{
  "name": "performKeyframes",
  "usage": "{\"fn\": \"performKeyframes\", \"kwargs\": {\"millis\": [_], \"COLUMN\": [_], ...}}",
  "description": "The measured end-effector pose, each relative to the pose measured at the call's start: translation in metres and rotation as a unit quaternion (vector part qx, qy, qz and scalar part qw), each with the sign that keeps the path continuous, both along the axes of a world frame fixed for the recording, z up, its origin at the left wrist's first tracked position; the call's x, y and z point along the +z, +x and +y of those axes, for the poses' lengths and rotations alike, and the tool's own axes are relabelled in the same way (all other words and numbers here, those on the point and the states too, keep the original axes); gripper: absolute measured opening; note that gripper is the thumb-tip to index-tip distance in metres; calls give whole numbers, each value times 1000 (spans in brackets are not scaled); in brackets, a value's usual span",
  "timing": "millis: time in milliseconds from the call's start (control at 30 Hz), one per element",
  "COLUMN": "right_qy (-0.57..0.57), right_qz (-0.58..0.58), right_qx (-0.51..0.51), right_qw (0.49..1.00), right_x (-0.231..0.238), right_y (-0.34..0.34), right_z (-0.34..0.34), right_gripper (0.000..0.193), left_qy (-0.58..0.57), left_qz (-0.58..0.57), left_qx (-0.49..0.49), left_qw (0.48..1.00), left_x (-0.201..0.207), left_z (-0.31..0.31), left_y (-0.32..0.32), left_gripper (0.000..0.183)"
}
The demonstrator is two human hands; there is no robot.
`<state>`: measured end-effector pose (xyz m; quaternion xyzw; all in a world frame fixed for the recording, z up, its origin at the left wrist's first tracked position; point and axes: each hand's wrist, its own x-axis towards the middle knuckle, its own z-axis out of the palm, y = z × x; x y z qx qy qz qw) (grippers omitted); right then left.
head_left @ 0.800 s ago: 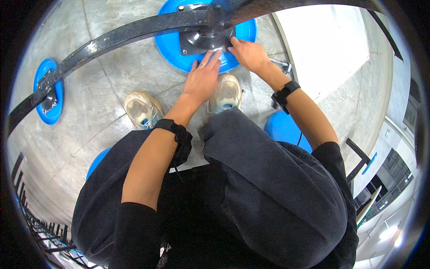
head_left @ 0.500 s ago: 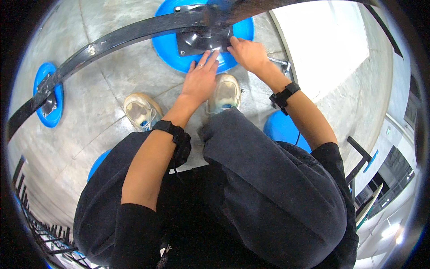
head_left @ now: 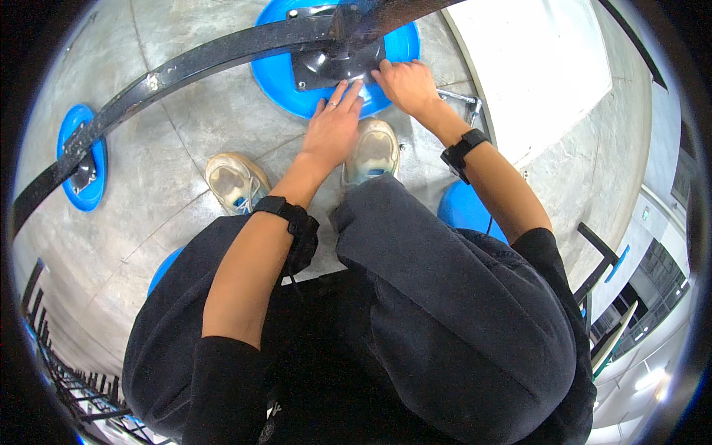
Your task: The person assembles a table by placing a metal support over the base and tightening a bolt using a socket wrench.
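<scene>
A round blue seat [head_left: 271, 83] lies underside up on the floor at the top, with a black metal plate [head_left: 317, 73] on it. Above the plate, a curved black metal beam [head_left: 222, 62] meets a second bar. My left hand [head_left: 334, 130] is open, its fingers stretched and their tips resting at the plate's near edge. At the plate's right corner, my right hand [head_left: 409, 86] has its fingers curled in a pinch. Whatever sits between those fingertips is hidden. A bent shiny metal tool [head_left: 472, 105] lies just beyond my right wrist.
Another blue seat [head_left: 98, 178] is under the beam's far left end. A white board [head_left: 534, 74] lies at the upper right. A blue rounded thing [head_left: 467, 206] shows under my right forearm. My shoes [head_left: 373, 148] stand close to the seat. Black frames [head_left: 81, 393] line the lower left.
My right hand has shifted slightly to the left at the plate's corner, its fingers still curled. My left hand stays almost in place.
</scene>
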<state>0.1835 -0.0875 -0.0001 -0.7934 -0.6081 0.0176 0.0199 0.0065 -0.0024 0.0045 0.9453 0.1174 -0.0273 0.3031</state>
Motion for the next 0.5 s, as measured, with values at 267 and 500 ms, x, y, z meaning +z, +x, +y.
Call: {"fn": "performKeyframes", "kwargs": {"millis": [267,500], "right_qy": [-231,-339], "right_qz": [164,327], "right_qx": [-217,-231], "right_qw": [934,851], "right_x": [39,5], "right_y": [-29,-40], "right_z": [-29,-91], "right_gripper": [51,27], "left_qy": [-13,-13], "left_qz": [-35,-84], "left_qx": [21,79], "left_qw": [999,993], "left_x": [0,5], "left_z": [9,28], "left_y": [-10,-21], "left_gripper": [38,32]}}
